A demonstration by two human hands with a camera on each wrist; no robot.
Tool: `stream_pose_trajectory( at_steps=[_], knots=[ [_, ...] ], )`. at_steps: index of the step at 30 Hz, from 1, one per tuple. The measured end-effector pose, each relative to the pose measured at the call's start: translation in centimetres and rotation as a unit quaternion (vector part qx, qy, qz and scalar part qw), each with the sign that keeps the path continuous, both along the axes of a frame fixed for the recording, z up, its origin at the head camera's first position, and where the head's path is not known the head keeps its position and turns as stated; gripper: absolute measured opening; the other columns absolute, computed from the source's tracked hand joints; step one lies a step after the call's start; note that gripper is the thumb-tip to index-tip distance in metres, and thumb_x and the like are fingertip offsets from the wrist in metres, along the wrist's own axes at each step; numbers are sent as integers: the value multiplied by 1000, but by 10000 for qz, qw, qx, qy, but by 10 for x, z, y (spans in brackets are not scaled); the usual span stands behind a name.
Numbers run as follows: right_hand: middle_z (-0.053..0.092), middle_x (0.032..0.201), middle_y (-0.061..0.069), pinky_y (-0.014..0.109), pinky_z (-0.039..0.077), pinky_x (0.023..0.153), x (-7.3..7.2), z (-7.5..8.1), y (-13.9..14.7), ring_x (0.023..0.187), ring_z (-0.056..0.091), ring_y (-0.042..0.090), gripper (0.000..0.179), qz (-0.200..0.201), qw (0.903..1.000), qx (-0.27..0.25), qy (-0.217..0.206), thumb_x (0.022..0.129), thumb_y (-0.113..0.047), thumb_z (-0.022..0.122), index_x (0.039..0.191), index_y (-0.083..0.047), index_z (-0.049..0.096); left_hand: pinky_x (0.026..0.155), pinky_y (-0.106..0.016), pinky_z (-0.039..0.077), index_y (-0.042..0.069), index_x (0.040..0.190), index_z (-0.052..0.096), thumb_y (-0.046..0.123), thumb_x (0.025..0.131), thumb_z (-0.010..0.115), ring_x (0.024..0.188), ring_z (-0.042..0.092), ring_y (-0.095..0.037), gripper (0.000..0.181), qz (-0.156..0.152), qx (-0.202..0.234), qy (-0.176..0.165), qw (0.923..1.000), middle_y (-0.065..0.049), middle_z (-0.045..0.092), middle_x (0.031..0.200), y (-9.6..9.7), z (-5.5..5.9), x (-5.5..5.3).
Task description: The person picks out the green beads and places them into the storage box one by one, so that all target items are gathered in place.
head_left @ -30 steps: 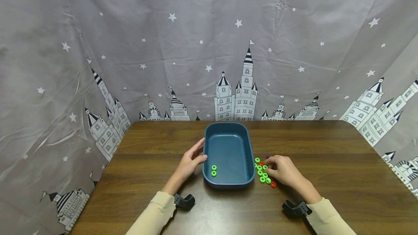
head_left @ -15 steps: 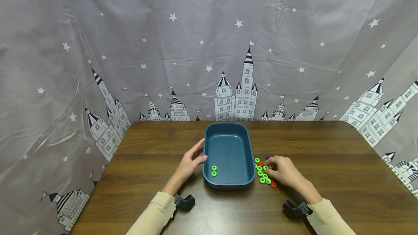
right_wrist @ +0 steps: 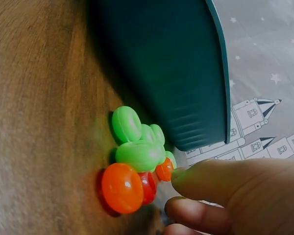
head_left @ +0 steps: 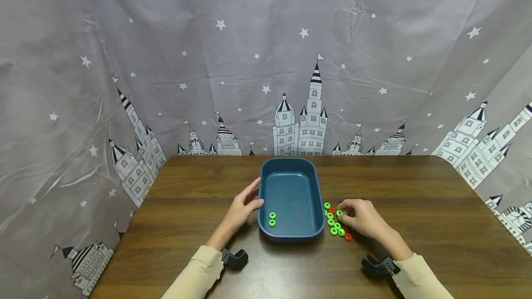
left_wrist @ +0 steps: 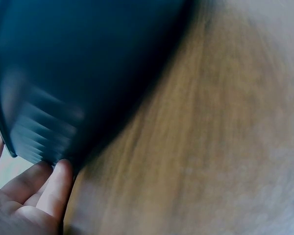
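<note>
A dark blue plastic bin (head_left: 291,197) stands in the middle of the table, and two green rings (head_left: 272,219) lie inside at its near left. My left hand (head_left: 243,204) rests against the bin's left wall with fingers extended; the left wrist view shows the fingertips (left_wrist: 62,169) touching the outer wall. Right of the bin lies a loose cluster of small rings, mostly green (right_wrist: 137,155), with some red and orange ones (right_wrist: 122,188) and a purple one. My right hand (head_left: 362,218) pinches a green ring (head_left: 339,213) at the cluster's right side.
The wooden table (head_left: 199,183) extends to both sides of the bin. Behind it hangs a grey curtain (head_left: 266,26) printed with castles and stars. Black wrist devices (head_left: 235,259) sit on both forearms, over pale yellow sleeves (head_left: 197,271).
The green ring at my right fingertips has shifted slightly right, out of its place among the others. My left hand and the bin stay in place.
</note>
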State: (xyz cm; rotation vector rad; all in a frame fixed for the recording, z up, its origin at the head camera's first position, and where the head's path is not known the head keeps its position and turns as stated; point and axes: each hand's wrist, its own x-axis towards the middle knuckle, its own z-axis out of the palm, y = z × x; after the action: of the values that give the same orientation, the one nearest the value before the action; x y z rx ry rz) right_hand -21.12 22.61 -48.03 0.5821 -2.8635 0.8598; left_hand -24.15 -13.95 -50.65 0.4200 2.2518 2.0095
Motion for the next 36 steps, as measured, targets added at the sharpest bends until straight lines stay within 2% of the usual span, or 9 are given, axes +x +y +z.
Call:
stream_pose_trajectory(
  at_steps=[11,17,25,36],
  knots=[
    [58,68,-11,20,40,59,-2,8,2,64,46,-2,11,41,9997,-94,211,83,-5,74,93,-9,76,105,-51,53,12,158,38,7,96,62,135,53,-48,67,82,-30,22,10000,-30,46,153,-1,-1,0],
    [60,69,-9,21,43,59,-3,19,-1,64,48,-2,14,27,9993,-246,283,83,-3,72,96,-6,75,106,-51,52,12,158,38,6,96,62,136,52,-48,66,58,-25,29,10000,-30,45,154,-2,0,0],
    [66,72,-6,21,46,60,-12,35,-10,65,51,-2,14,22,9977,-407,550,83,-4,75,97,-5,76,105,-47,53,9,158,36,5,96,61,136,52,-49,67,-7,57,138,9999,-32,45,153,-2,-2,-2],
    [70,76,-2,21,49,60,-18,51,-37,65,56,1,15,249,9963,-709,405,87,-5,75,101,-2,77,103,-42,54,6,158,35,4,97,60,135,52,-50,67,-68,64,213,9997,-33,44,153,-1,-4,-1]
  ],
)
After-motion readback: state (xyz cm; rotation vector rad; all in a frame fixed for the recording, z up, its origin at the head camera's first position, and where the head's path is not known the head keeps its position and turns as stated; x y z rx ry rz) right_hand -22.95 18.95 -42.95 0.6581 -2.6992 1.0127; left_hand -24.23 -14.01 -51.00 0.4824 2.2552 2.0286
